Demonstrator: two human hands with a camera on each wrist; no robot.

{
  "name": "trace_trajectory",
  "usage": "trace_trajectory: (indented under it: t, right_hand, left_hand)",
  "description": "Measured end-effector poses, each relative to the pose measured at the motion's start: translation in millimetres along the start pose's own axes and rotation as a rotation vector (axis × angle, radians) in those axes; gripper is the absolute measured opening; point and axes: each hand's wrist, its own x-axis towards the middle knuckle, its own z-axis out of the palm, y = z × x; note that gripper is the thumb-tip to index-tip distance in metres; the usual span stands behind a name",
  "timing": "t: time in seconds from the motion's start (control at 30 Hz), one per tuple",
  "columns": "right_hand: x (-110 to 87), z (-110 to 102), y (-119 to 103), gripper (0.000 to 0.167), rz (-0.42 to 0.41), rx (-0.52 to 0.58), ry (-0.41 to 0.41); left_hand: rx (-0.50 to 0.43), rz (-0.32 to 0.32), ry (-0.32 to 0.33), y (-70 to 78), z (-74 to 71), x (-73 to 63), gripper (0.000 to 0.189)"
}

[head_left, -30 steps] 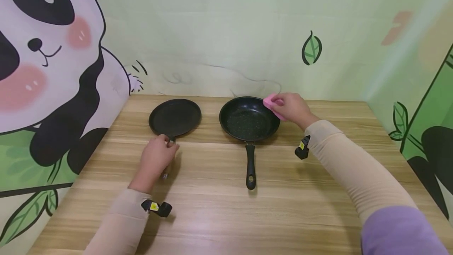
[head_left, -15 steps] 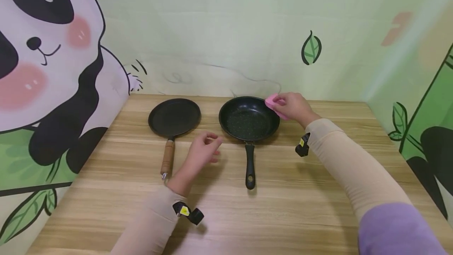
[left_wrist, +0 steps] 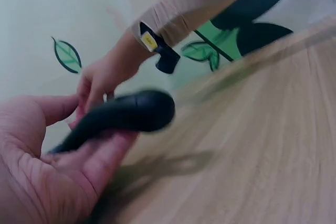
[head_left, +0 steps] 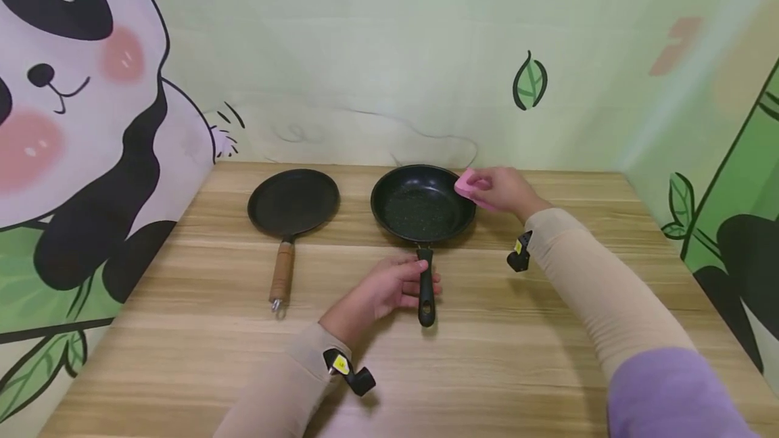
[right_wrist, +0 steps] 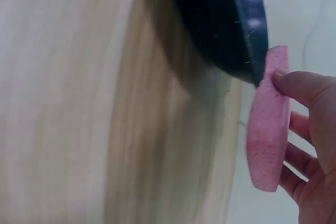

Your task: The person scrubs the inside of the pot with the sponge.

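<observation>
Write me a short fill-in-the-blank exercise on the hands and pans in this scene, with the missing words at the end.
1. The right hand pinches a sponge coloured ____.
2. The left hand holds the deeper pan by its ____.
3. In the head view, the flat pan lies to the ____ of the deeper pan.

Missing words: pink; handle; left.

Griddle (head_left: pixel 293 203) left of skillet (head_left: pixel 422 205)

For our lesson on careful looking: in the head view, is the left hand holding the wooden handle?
No, the left hand has its thumb and fingers around the black handle, apart from the wooden handle.
</observation>
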Motion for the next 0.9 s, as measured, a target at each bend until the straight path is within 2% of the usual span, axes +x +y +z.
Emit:
trace_trajectory:
  t: [0.1, 0.33, 0.47, 0.7, 0.9]
  right_hand:
    - [-2.3, 4, 4, 0.033, -0.032, 0.005, 0.001]
    - [-17.9, 7, 2, 0.029, -0.145, 0.007, -0.018]
    - [-34.6, 14, -2, 0.027, -0.242, -0.029, 0.014]
    - [-55.0, 28, -31, 0.028, -0.389, -0.119, -0.050]
    - [-51.3, 48, -65, 0.029, -0.519, -0.204, -0.070]
  left_hand:
    - [-0.018, 0.016, -0.052, -5.7, -0.2, 3.2, 0.043]
    - [-0.017, 0.076, -0.052, -8.2, -1.5, 3.0, 0.047]
    - [-0.024, 0.090, -0.054, -11.1, -5.7, 3.4, 0.049]
    - [-0.055, 0.096, -0.060, -14.9, -8.1, 6.1, 0.047]
    - [-0.091, 0.100, -0.066, -16.9, -10.7, 6.5, 0.026]
